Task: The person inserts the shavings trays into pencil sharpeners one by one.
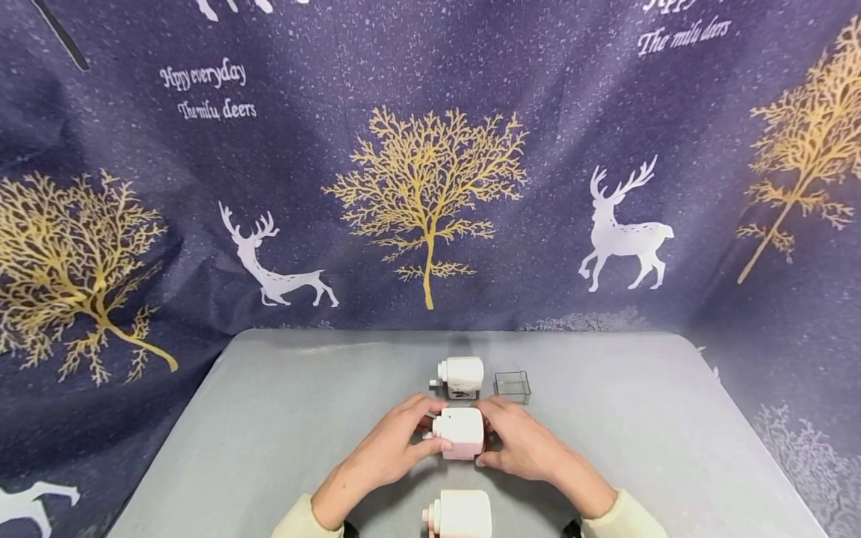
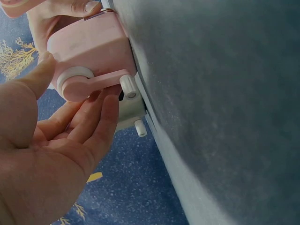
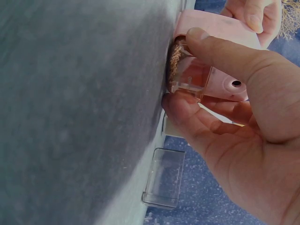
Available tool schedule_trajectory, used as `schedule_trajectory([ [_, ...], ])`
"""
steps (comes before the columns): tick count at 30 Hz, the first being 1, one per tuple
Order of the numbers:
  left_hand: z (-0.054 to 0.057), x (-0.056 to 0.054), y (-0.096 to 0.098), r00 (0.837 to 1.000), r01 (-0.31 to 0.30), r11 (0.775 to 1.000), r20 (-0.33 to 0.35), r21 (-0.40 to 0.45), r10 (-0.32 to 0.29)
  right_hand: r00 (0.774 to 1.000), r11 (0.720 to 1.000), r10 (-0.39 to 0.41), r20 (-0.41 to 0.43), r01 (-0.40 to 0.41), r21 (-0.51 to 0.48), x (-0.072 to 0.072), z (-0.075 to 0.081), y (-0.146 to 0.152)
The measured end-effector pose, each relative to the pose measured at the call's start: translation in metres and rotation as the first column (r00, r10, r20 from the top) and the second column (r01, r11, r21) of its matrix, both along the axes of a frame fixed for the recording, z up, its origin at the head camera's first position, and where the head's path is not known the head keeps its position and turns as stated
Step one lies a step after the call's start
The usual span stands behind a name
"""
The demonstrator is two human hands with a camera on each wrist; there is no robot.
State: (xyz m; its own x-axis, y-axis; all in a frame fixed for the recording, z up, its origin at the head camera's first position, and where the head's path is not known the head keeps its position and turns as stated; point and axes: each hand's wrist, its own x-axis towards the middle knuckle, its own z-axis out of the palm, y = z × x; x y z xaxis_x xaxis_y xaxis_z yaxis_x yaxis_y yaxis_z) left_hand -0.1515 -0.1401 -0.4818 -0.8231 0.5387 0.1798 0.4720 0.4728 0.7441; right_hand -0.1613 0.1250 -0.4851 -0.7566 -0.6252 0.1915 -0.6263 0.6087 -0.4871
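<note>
A pink crank pencil sharpener [image 1: 463, 435] stands on the table between both hands. My left hand [image 1: 397, 441] holds it on the crank side, thumb on the near face and fingers at the far side. In the left wrist view its pink crank arm [image 2: 108, 80] ends in a white knob close over the table. On the opposite side, my right hand [image 1: 528, 442] pinches the clear shavings drawer [image 3: 196, 75] between thumb and fingers. The drawer sticks partway out of the body, with brown shavings [image 3: 175, 61] inside. The pencil hole [image 3: 236, 84] faces the right hand.
Behind stands a white crank sharpener [image 1: 464, 373], and a loose clear drawer [image 1: 513, 384] lies to its right. Another pale sharpener [image 1: 466, 514] with a pink crank sits nearest the person. A dark blue cloth [image 1: 430, 45] with trees and deer hangs beyond the grey table [image 1: 296, 373].
</note>
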Motion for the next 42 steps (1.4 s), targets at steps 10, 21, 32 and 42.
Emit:
schedule_trajectory([
  [10,-0.0002,-0.0003,0.0001,1.0,0.001,1.0,0.002,0.004,-0.001,1.0,1.0,-0.01,0.017,0.01,0.012,-0.0009,0.0011,-0.0036],
  [21,0.0009,0.0009,0.0003,1.0,-0.002,1.0,0.002,-0.004,0.002,1.0,1.0,-0.001,0.027,0.001,-0.006,-0.0021,-0.0016,-0.0085],
  [32,0.0001,0.0004,0.0001,1.0,0.001,1.0,-0.009,0.005,-0.001,1.0,1.0,0.005,0.028,-0.004,-0.013,-0.0026,-0.0025,-0.0088],
  [42,-0.0013,-0.0017,-0.0008,1.0,0.007,1.0,-0.005,0.028,-0.006,1.0,1.0,0.012,0.02,-0.011,-0.015,-0.0018,-0.0026,-0.0074],
])
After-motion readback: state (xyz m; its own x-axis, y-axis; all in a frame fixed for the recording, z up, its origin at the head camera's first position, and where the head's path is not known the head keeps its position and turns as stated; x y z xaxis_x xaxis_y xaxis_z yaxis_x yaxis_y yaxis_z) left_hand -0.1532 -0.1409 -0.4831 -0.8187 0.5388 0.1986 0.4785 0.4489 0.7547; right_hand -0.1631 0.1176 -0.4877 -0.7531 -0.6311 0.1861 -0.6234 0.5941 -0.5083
